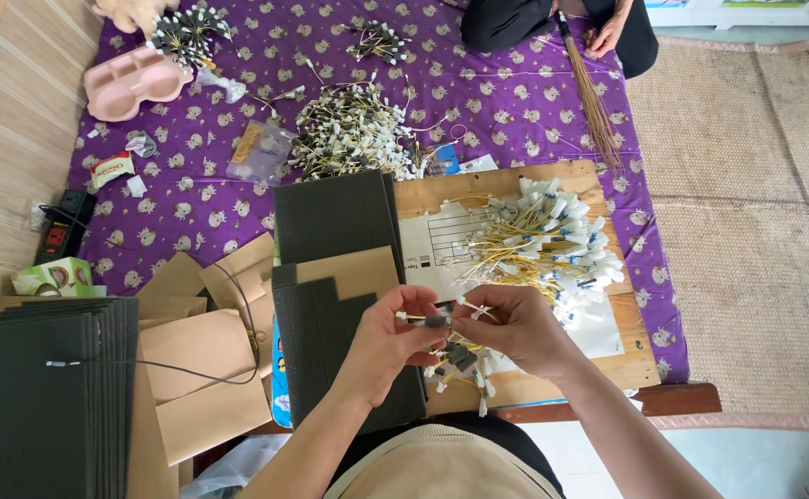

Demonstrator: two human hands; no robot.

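Note:
My left hand [395,334] and my right hand [508,325] meet above the front edge of a wooden board [626,356]. Between their fingertips they pinch a thin yellow wire with white connector ends and a small dark grey piece [435,320]. A small bunch of similar wires [464,362] hangs under my right hand. Behind my hands a loose heap of yellow wires with white and blue ends [548,245] lies on the board. Dark grey foam sheets [331,277] lie to the left of my hands.
A purple patterned cloth [515,102] covers the floor, with more wire heaps [349,129], a pink tray [135,83] and a plastic bag [259,150]. Cardboard pieces [197,360] and stacked dark sheets [44,397] lie left. Another person sits at the far edge with a broom [594,97].

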